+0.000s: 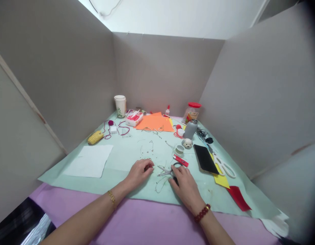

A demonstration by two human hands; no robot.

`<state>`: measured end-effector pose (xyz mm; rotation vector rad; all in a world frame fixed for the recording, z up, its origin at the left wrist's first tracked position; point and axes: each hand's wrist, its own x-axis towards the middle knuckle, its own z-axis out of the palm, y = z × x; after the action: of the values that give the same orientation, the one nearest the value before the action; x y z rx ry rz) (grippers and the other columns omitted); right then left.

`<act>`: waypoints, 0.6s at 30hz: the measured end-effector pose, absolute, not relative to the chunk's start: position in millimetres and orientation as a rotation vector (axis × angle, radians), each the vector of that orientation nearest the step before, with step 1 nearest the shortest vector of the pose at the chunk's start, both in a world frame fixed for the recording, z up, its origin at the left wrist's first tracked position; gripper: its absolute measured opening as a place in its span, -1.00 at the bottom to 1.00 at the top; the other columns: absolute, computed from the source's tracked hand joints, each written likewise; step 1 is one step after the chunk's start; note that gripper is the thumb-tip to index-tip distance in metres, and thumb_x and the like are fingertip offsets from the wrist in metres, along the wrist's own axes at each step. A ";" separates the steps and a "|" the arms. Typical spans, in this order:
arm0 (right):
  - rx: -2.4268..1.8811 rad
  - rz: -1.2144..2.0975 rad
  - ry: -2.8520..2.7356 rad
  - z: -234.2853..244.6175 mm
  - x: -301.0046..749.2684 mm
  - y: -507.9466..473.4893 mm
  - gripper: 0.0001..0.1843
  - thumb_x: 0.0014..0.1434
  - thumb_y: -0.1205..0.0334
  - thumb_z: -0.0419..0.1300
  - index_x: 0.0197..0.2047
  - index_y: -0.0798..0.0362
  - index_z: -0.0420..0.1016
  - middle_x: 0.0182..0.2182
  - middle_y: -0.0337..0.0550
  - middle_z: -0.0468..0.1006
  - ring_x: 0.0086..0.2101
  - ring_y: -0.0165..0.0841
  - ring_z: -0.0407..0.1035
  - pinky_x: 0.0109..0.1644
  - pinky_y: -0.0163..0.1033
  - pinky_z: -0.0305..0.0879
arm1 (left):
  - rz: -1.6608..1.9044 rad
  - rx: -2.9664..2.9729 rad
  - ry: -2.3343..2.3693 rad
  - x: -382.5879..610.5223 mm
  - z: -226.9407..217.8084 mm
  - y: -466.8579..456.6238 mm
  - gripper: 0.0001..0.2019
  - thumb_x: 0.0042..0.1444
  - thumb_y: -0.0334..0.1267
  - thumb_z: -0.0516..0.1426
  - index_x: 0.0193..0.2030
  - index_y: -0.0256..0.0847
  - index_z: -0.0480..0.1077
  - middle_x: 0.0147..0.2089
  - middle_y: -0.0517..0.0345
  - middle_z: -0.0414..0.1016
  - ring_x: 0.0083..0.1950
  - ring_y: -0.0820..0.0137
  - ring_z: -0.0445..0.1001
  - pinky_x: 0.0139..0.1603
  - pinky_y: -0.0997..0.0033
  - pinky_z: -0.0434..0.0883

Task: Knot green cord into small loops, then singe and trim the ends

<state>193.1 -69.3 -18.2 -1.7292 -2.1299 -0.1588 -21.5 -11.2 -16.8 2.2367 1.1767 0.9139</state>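
Note:
My left hand (140, 172) rests on the pale green sheet (121, 160), fingers curled in a pinch on something small near thin cord (147, 149). My right hand (184, 183) lies beside it, its fingers over the black handles of small scissors (169, 172) whose metal blades point left. Thin cord loops (161, 183) lie between and below the hands. A red lighter (180, 160) and a small white roll (179, 149) sit just beyond the right hand.
A black phone (205, 159), white scissors (225, 166), yellow and red paper (239, 197) lie to the right. White paper (89, 160), a yellow corn-shaped item (95, 137), a cup (120, 105), orange paper (155, 122), a grey bottle (190, 129), a red-lidded jar (192, 111) lie further back. Cardboard walls enclose the table.

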 end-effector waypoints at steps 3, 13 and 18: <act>-1.747 -0.117 -2.175 -11.9 192.2 -67.0 -0.82 0.16 0.26 0.12 -0.14 0.04 0.42 -0.31 -0.10 0.36 -0.24 -0.23 0.29 -0.21 -0.20 0.26 | 0.924 2.222 1.164 -22.7 -17.8 -10.5 -0.82 0.15 -0.37 -0.03 -0.26 -0.16 0.40 -0.33 0.17 0.48 -0.27 0.36 0.39 -0.17 0.35 0.30; -1.602 -0.226 -2.024 -22.2 189.5 -70.9 -0.83 0.24 0.31 0.03 -0.38 0.05 0.36 -0.31 -0.09 0.39 -0.25 -0.23 0.25 -0.20 -0.15 0.17 | 0.908 2.260 1.146 -24.3 -18.5 -10.6 -0.86 0.14 -0.32 0.00 -0.27 -0.15 0.39 -0.36 0.18 0.45 -0.29 0.34 0.38 -0.18 0.34 0.27; -1.531 -0.233 -1.849 -26.0 186.0 -67.2 -0.82 0.28 0.32 -0.09 -0.29 0.07 0.31 -0.40 -0.09 0.40 -0.33 -0.25 0.27 -0.17 -0.11 0.22 | 0.918 2.277 1.124 -23.4 -17.4 -10.9 -0.89 0.12 -0.31 0.03 -0.32 -0.15 0.38 -0.37 0.16 0.45 -0.30 0.33 0.38 -0.18 0.33 0.28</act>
<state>186.0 -67.2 -26.0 -1.5313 -1.8495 -0.2332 -23.4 -10.9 -17.4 2.2767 1.1238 0.9180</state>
